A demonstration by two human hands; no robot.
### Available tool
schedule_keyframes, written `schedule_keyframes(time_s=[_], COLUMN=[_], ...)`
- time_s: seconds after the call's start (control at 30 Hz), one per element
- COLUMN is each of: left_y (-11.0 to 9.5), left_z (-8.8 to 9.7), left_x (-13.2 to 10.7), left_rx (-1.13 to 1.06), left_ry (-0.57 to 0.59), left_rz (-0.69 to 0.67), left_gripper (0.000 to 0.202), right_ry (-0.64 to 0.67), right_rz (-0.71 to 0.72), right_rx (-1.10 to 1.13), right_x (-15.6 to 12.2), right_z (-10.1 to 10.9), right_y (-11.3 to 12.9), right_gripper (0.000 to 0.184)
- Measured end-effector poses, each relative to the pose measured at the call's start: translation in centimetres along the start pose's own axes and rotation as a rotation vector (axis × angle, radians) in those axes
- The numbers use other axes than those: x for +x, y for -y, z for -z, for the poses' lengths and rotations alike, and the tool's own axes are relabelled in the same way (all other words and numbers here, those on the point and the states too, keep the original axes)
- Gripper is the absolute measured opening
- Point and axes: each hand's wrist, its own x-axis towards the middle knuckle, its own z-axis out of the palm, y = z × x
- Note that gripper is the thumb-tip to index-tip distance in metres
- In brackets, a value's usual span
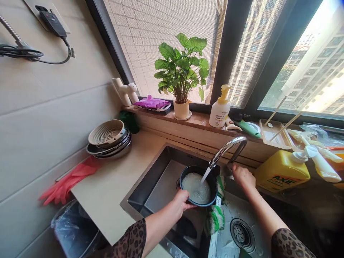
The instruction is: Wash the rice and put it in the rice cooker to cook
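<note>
My left hand [184,200] grips the near rim of a dark round pot [198,205], thumb at the rim and fingers underneath. Cloudy, bubbly water [195,186] fills much of the pot; whatever lies under it cannot be made out. A stream of water [206,175] runs into it from the curved chrome faucet [228,144]. At the faucet's base, my right hand [243,176] is closed around the faucet handle, which its fingers mostly hide. The pot is held over the sink [158,179], beside the divider with green-and-white cloths [216,218].
A drain [242,234] sits in the right basin. Behind it stands a yellow detergent jug [282,172]. On the ledge are a potted plant [182,107] and a pump bottle [219,109]. Stacked bowls with a colander [106,132] and red gloves [70,181] lie left, above a lined bin [75,229].
</note>
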Motion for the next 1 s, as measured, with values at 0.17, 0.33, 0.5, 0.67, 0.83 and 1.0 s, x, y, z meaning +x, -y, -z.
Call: schedule_keyframes(time_s=[0.17,0.33,0.5,0.67,0.83,1.0], left_y=[-0.2,0.1,2.5,3.1,2.4,3.2], left_z=[0.2,1.9,3.8,4.3,5.8,7.2], left_x=[0.1,-0.7,-2.6,-2.8,-2.3,-2.4], left_rx=[-0.034,-0.09,-0.146,-0.157,-0.16,-0.19], left_ry=[-0.005,0.009,0.053,0.078,0.048,0.052], left_rz=[0.043,0.182,0.197,0.109,0.032,0.091], left_gripper=[0.059,0.057,0.057,0.056,0.062,0.062], right_ry=[-0.055,-0.069,-0.067,-0.063,-0.065,-0.066], right_rz=[-0.056,-0.06,-0.068,-0.067,-0.061,-0.076], right_rx=[0.007,0.012,0.012,0.019,0.022,0.045], right_x=[-0.8,-0.5,-0.5,-0.5,-0.5,-0.3], right_z=[-1.7,-2.0,-2.0,-1.9,-1.8,-1.9], right_y=[-1.0,-1.1,-1.1,-1.2,-1.1,-1.1], right_gripper=[0.065,0.064,0.066,0.066,0.066,0.061])
